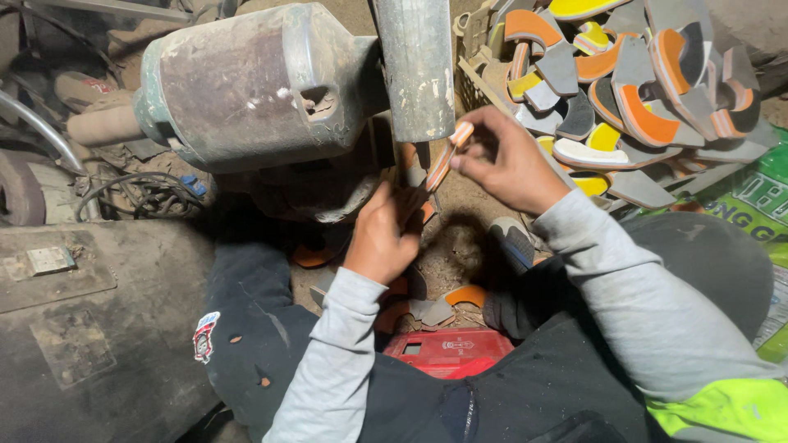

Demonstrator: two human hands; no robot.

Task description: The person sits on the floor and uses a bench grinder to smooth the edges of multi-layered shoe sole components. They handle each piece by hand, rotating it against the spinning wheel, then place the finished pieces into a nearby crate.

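I hold a thin curved orange-and-grey sole piece (444,157) between both hands under a dusty grey machine (254,82). My right hand (502,157) pinches the piece's upper end next to the machine's vertical column (417,66). My left hand (382,234) grips its lower end, close to the machine's underside. Both arms wear grey sleeves. The spot where the piece meets the machine is hidden in shadow.
A basket (474,82) heaped with grey, orange, yellow and white sole offcuts stands at the upper right. A red plastic crate (447,351) sits between my legs, with loose offcuts (447,303) on the dirt floor. A dusty metal block (74,328) fills the left. Cables (139,193) lie behind it.
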